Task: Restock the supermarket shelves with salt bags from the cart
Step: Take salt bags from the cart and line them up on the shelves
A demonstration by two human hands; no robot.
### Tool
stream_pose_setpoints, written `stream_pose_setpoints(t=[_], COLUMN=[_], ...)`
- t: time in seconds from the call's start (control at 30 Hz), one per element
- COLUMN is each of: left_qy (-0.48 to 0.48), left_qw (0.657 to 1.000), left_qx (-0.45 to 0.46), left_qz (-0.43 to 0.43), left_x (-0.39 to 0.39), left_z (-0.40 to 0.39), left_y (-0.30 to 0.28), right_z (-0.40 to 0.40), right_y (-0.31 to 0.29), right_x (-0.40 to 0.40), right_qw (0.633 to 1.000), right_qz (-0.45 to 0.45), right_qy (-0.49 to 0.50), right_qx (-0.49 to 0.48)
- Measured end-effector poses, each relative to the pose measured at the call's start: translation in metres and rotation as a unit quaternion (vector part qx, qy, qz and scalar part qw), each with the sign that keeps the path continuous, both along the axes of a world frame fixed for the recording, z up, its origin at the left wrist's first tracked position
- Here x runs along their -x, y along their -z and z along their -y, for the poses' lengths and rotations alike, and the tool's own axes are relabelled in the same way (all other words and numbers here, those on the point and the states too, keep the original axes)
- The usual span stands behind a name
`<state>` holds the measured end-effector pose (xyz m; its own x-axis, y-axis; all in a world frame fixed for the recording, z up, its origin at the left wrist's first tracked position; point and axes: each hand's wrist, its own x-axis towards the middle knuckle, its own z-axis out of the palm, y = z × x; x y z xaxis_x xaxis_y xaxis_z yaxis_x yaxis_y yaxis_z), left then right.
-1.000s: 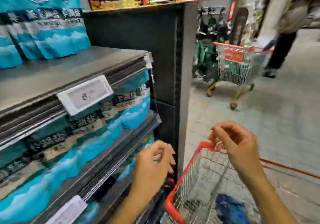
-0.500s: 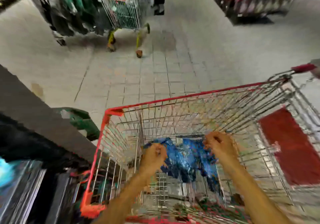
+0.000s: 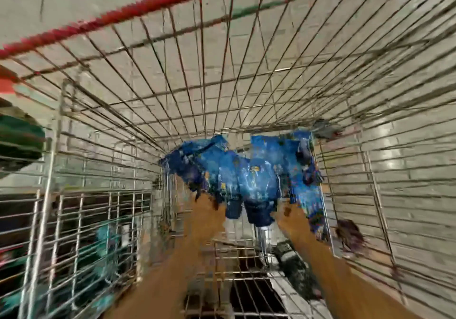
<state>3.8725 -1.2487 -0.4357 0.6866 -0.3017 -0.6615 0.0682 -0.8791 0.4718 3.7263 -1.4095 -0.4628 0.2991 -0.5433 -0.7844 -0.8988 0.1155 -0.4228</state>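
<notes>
Several blue salt bags [image 3: 249, 178] lie in a heap at the far end of the wire cart [image 3: 172, 101], which has a red rim. Both my arms reach deep into the cart basket. My left hand [image 3: 204, 207] is at the lower left edge of the heap and my right hand [image 3: 287, 213] at its lower right edge. The fingers of both hands are hidden under the bags and the picture is blurred, so their grip cannot be made out.
Pale floor tiles [image 3: 407, 170] show through the cart's wire walls. At the left, through the wire, are a green object [image 3: 19, 136] and teal packets [image 3: 108, 244] on the dark shelf unit.
My view swung from the shelf down into the cart. Both hands went from the cart's rim down to the blue bags, and the view is now much closer to them.
</notes>
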Motion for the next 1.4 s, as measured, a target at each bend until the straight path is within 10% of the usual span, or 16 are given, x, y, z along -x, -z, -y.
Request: stream_pose_setpoints(t=[0.47,0.8,1.4], left_qy=[0.062,-0.149,-0.279], left_qw=[0.954,0.987,0.916], left_qx=[-0.265,0.006,0.262], left_qz=[0.128,-0.062,-0.121], left_x=[0.038,0.051,-0.038], left_z=[0.048,0.044,-0.053], left_y=[0.111,0.105,-0.222], right_z=[-0.031,-0.018,0.001], right_y=[0.105,0.084,-0.254], right_x=[0.004,0.025,-0.027], right_qw=[0.994,0.977,0.947], right_qz=[0.081,0.116,0.250], right_qy=[0.062,0.149,0.102], right_qx=[0.050,-0.096,-0.175])
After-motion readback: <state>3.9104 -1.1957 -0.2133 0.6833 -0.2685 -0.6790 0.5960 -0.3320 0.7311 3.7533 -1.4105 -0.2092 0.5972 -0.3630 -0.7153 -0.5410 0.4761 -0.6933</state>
